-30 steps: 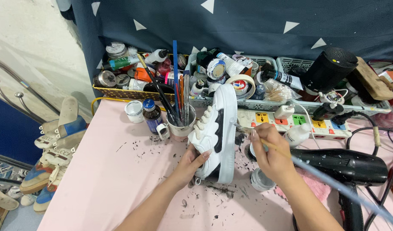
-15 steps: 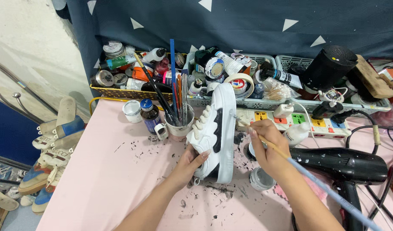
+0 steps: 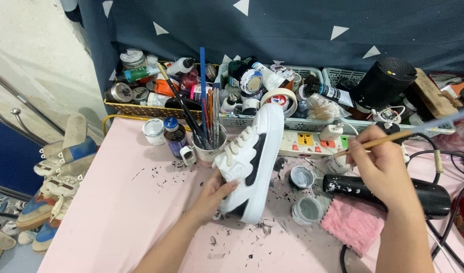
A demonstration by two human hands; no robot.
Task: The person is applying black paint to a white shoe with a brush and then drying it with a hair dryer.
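Your left hand (image 3: 211,194) was clamped on the white sneaker (image 3: 252,162) at centre frame, fingers wrapped round its lower side, thumb across the upper near the black wavy patch. The shoe stood on its edge on the pink desk (image 3: 115,217), sole turned to the right of the frame, its long axis running from the heel at lower centre up to the toe near the white tape roll (image 3: 281,101). That put the sneaker directly above and touching your left hand, while your right hand (image 3: 381,164) sat well apart, out at the right of the frame. There it was closed in a pinch on a thin wooden paintbrush (image 3: 388,139), the handle slanting up toward the right edge, the tip pointing left over the small white pot (image 3: 338,164) just beside the black hair dryer (image 3: 393,192). So the left hand was the nearer one, no contest; the shoe's sole side faced the brush hand across the two open paint jars (image 3: 302,194). A mug of brushes (image 3: 209,144) stood just left of the laces, and a pink cloth (image 3: 353,222) lay below your right hand.
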